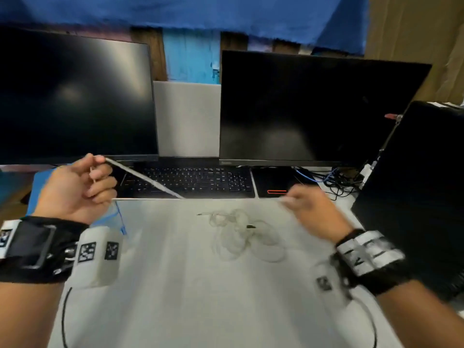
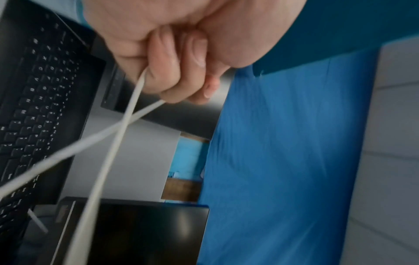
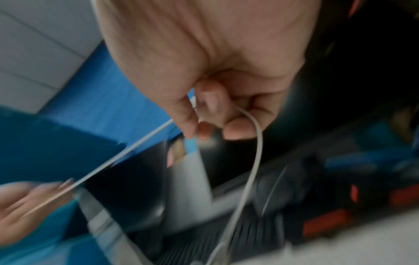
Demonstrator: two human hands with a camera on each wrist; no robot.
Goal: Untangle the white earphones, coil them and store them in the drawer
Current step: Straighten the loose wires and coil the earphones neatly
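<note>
The white earphone cable (image 1: 145, 177) runs taut from my left hand (image 1: 82, 182), raised at the left over the desk, down toward my right hand (image 1: 301, 202). The rest of the earphones (image 1: 241, 234) lies in loose tangled loops on the white desk (image 1: 175, 285) between my wrists, a dark plug showing among them. In the left wrist view my left hand (image 2: 172, 71) has its fingers curled round two crossing strands of cable (image 2: 127, 114). My right hand (image 3: 211, 111) pinches the cable (image 3: 256, 148) in the right wrist view. No drawer is in view.
A black keyboard (image 1: 190, 182) lies just behind the tangle, with two dark monitors (image 1: 311, 109) behind it. A black laptop lid (image 1: 421, 184) stands at the right, with dark and blue cables (image 1: 326, 179) beside it. A blue sheet (image 1: 40, 187) lies at the left.
</note>
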